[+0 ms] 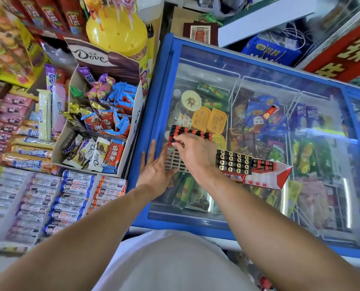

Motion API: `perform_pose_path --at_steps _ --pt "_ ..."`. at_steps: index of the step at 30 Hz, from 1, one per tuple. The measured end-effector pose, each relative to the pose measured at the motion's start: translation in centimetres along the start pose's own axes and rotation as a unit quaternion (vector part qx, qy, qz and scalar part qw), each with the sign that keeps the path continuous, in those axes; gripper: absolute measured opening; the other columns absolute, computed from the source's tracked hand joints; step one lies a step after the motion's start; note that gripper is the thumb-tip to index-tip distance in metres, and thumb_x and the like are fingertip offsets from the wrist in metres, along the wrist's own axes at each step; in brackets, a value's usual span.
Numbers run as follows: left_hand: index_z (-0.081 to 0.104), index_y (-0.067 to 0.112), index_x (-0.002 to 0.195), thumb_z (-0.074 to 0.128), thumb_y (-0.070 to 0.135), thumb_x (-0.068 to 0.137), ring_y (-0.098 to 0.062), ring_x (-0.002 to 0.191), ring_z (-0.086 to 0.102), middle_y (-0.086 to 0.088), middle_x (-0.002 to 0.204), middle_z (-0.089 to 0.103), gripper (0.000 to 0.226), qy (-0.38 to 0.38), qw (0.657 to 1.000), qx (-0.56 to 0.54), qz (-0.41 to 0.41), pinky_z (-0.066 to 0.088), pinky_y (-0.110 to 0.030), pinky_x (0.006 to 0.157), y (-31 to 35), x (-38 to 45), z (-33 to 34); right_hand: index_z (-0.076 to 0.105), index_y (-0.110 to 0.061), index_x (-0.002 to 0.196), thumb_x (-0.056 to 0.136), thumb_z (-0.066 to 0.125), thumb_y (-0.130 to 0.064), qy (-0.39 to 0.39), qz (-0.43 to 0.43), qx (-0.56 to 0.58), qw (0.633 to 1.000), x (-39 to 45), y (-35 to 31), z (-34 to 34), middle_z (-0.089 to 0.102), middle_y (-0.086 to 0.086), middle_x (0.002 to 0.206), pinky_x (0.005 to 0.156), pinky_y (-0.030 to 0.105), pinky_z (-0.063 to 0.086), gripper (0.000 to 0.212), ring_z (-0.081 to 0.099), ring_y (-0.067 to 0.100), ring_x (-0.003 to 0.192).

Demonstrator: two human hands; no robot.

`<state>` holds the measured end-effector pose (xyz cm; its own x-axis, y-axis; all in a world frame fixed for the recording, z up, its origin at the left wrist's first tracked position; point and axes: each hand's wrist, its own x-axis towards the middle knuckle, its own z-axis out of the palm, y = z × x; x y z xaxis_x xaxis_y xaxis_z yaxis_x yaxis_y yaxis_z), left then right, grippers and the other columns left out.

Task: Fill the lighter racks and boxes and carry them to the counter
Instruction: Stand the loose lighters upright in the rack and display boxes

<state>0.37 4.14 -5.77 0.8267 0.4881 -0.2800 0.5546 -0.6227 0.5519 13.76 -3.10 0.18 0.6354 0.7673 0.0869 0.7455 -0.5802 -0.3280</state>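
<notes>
White rack (176,159) lies on the freezer lid (259,91), steadied at its near-left corner by the left hand (153,171), fingers straight and together. Over the rack, the right hand (192,151) pinches a red lighter (171,140) at the filled far rows. Just right of that hand sits a box (256,171) of lighters. Farther right, a lone lighter (269,111).

Right hand (192,153) is pinching a red lighter (172,139) at the white rack (174,161) on the freezer lid (259,85), left hand (154,172) lying flat against the rack's edge, red box (265,175) of lighters sitting alongside.
</notes>
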Motion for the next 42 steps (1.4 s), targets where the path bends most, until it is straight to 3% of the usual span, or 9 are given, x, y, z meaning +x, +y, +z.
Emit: perform_pose_path --at_steps 7,11,15,17,20,25,28,37,42 --pt "-0.006 0.015 0.162 0.051 0.047 0.102 -0.008 0.149 -0.031 0.002 0.171 0.004 0.089 0.028 0.999 -0.046 0.001 -0.007 -0.047 0.127 0.5 -0.2 -0.8 0.075 -0.03 0.111 0.094 0.067 -0.041 0.097 -0.002 0.074 0.993 -0.5 0.6 -2.5 0.075 -0.015 0.096 0.045 0.007 0.036 0.021 0.054 -0.011 0.055" --pt "-0.009 0.024 0.161 0.055 0.038 0.101 -0.001 0.151 -0.015 0.014 0.166 -0.004 0.088 0.091 0.99 -0.109 0.016 0.0 -0.04 0.128 1.6 0.1 -2.0 0.072 -0.03 0.108 0.099 0.062 -0.035 0.164 0.096 0.134 0.973 1.2 5.1 -7.2 0.073 -0.018 0.103 0.045 0.02 0.044 0.015 0.053 -0.004 0.049" --pt "0.005 0.02 0.163 0.053 0.035 0.104 -0.01 0.157 -0.004 0.001 0.171 0.002 0.078 0.149 0.979 -0.099 0.097 0.002 -0.037 0.128 3.9 2.8 -3.5 0.07 -0.025 0.12 0.099 0.059 -0.021 0.111 0.245 0.145 0.952 3.2 12.8 -9.6 0.07 -0.01 0.117 0.078 0.026 0.056 0.024 0.066 0.004 0.082" --pt "0.012 0.021 0.163 0.048 0.04 0.106 -0.014 0.157 -0.004 -0.001 0.171 0.004 0.071 0.141 0.98 -0.055 0.132 -0.001 -0.038 0.128 5.1 4.3 -4.1 0.061 -0.024 0.136 0.1 0.056 -0.014 0.041 0.277 0.111 0.954 3.9 16.4 -9.1 0.065 -0.002 0.133 0.06 0.009 0.049 0.038 0.064 0.0 0.069" --pt "0.02 0.023 0.162 0.036 0.051 0.107 -0.017 0.157 -0.006 -0.001 0.171 0.007 0.063 0.126 0.981 0.027 0.148 -0.002 -0.043 0.128 6.2 6.0 -4.5 0.049 -0.025 0.146 0.099 0.057 -0.015 -0.032 0.309 0.085 0.947 4.6 21.0 -7.5 0.058 0.003 0.143 0.058 0.019 0.048 0.049 0.06 0.007 0.065" --pt "0.028 0.022 0.159 0.028 0.056 0.105 -0.026 0.157 0.005 -0.001 0.166 0.027 0.064 0.037 0.992 0.073 0.095 -0.001 -0.045 0.127 5.7 6.8 -4.4 0.064 -0.016 0.124 0.085 0.075 -0.039 0.015 0.495 0.209 0.843 7.6 28.4 -5.6 0.069 0.002 0.121 0.085 0.037 0.057 0.046 0.07 0.021 0.093" --pt "0.033 0.022 0.157 0.031 0.053 0.106 -0.03 0.154 0.016 -0.002 0.159 0.037 0.06 0.043 0.99 0.079 0.105 0.007 -0.047 0.125 5.4 6.5 -4.2 0.066 -0.015 0.114 0.077 0.074 -0.059 0.026 0.552 0.247 0.796 9.7 34.5 -2.8 0.073 0.005 0.098 0.067 0.038 0.06 0.058 0.068 0.018 0.068" --pt "0.044 0.021 0.149 0.033 0.056 0.104 -0.028 0.148 0.026 0.001 0.154 0.043 0.058 0.026 0.995 0.051 0.081 0.029 -0.049 0.118 6.0 6.7 -4.4 0.063 -0.008 0.121 0.07 0.081 -0.052 -0.084 0.478 0.113 0.867 13.8 29.5 -5.4 0.072 0.01 0.097 0.072 0.037 0.057 0.069 0.069 0.026 0.085" --pt "0.046 0.021 0.147 0.034 0.056 0.104 -0.027 0.142 0.032 0.001 0.152 0.045 0.057 0.025 0.996 0.033 0.078 0.034 -0.049 0.116 5.9 6.5 -4.4 0.073 -0.012 0.104 0.093 0.068 -0.032 -0.159 0.323 0.123 0.925 11.4 21.8 -6.0 0.068 0.009 0.099 0.071 0.032 0.05 0.024 0.064 0.024 0.089"
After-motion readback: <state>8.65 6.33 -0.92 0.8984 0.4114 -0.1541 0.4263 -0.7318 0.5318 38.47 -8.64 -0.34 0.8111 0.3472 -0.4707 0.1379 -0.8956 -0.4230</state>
